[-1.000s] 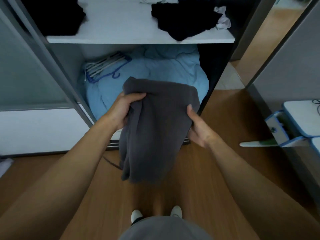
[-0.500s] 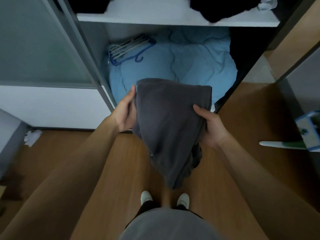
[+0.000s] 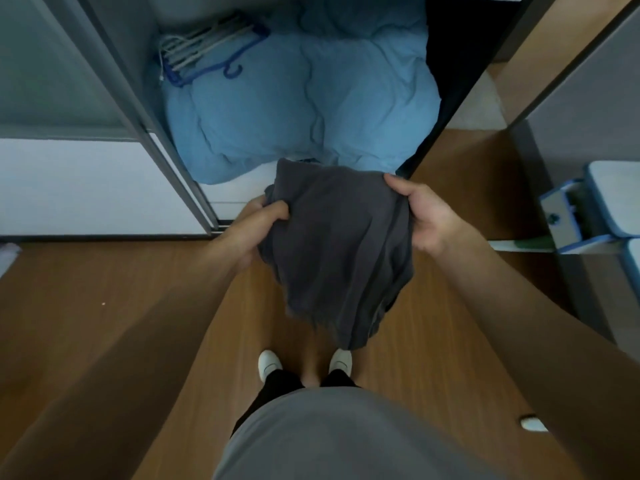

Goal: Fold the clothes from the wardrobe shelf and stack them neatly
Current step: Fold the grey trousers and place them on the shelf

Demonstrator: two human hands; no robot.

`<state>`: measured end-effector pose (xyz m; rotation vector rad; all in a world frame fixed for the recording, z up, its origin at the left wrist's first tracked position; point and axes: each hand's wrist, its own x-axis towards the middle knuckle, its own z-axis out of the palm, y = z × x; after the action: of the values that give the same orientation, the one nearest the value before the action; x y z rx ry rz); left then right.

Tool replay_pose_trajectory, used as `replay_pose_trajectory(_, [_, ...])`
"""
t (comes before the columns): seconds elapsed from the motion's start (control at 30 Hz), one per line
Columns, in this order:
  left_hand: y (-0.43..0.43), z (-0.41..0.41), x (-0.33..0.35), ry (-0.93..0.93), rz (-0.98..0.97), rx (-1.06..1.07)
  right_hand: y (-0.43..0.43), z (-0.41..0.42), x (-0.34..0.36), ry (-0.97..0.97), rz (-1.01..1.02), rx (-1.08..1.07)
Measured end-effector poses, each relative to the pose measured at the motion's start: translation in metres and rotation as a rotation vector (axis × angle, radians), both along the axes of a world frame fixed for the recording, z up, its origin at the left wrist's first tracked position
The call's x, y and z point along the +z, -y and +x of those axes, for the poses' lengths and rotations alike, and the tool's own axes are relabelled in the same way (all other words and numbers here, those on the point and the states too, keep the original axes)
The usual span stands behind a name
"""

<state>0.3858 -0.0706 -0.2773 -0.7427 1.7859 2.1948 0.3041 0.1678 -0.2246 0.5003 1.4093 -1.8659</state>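
left hand: fingers hidden behind dark garment | white thing on floor: blurred

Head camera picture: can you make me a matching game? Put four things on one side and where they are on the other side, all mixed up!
Things
1. grey garment
2. blue duvet
3. hangers
4. white shoes

Places
a. on the duvet, at its back left
b. gripped by the left hand and the right hand
c. on the wooden floor
d. in the bottom of the wardrobe

Pairs: 1-b, 2-d, 3-a, 4-c.
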Motion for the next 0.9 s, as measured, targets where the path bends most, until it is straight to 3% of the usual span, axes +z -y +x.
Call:
replay_pose_trajectory(0.23, [-0.028,-0.017,0.024,-0.048,0.1,0.136,-0.031,0.018,-0.026,-0.162,0.225,0.304])
replay_pose_trajectory(0.3, [-0.028,-0.018,0.026,-0.019,0.129,0.155,-0.026,0.023,-0.04,-0.202,0.164,0.211])
replay_pose_trajectory(0.43, [-0.027,-0.024,0.027,0.068,0.084,0.165,-0.021,0.015,-0.042,-0.175,-0.164,-0.092])
replay_pose_trajectory(0.6, [-0.028,-0.036,0.014,0.179,-0.279,0.112,-0.031,-0.008,-0.036,-0.217,-0.138,-0.038])
replay_pose_trajectory(0.77, [-0.047,-0.026,-0.002,0.139,-0.148,-0.08,-0.047,-0.021,-0.04,-0.122,-0.156,-0.085])
replay_pose_trajectory(0.9, [-0.073,-0.017,-0.02,0.097,-0.121,-0.027,-0.058,-0.025,-0.048,-0.083,-0.184,-0.103])
